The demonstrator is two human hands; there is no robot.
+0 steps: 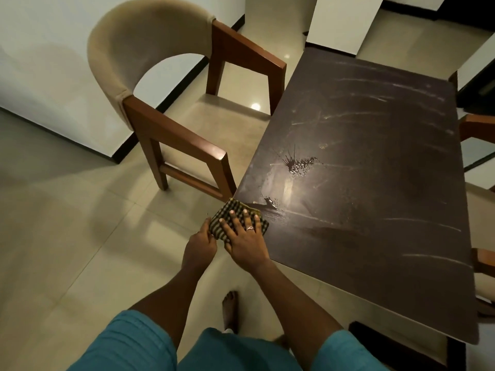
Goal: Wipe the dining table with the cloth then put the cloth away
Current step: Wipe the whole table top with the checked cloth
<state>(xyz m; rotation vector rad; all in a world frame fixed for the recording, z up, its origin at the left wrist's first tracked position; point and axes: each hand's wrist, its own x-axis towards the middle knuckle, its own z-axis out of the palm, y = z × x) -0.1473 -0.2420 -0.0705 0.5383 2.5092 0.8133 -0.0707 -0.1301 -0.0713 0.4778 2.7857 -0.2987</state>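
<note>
Where the cloth lies: checked cloth [239, 208], folded to a pad, on the near-left corner of the counter [375, 210], centre-left of frame. Its left edge overhangs the rim.
Left hand: left hand [201, 243] sits outside the rim, lower left of the cloth, with its fingers curled onto the overhanging edge, pinching it.
Right hand: right hand [245, 236] lies flat on top of the cloth, fingers straight and spread, pressing down and clenching nothing.
Nearer hand: the right one, on the counter side. My read is that it does the pushing.
Small puddle: small puddle [269, 202] is just beyond the right fingertips, up-right of the cloth, and looks just clear of it.
Big splash: big splash [297, 164] is further along the same up-right line, well apart from the cloth.
Streaks: pale streaks [361, 113] run across the far half, toward the upper right.
Key relation: all the mess lies up-right of the hands. The pad is roughly square, so it has no real long axis. The stroke should run diagonally away from the corner.
Stage: judging by the wet spots, wiping has barely begun and put-away is not started.
Risk: dragging back could spill liquid over the left rim.
Chair: chair [160, 103] is at upper left, near the counter's left edge.
</note>
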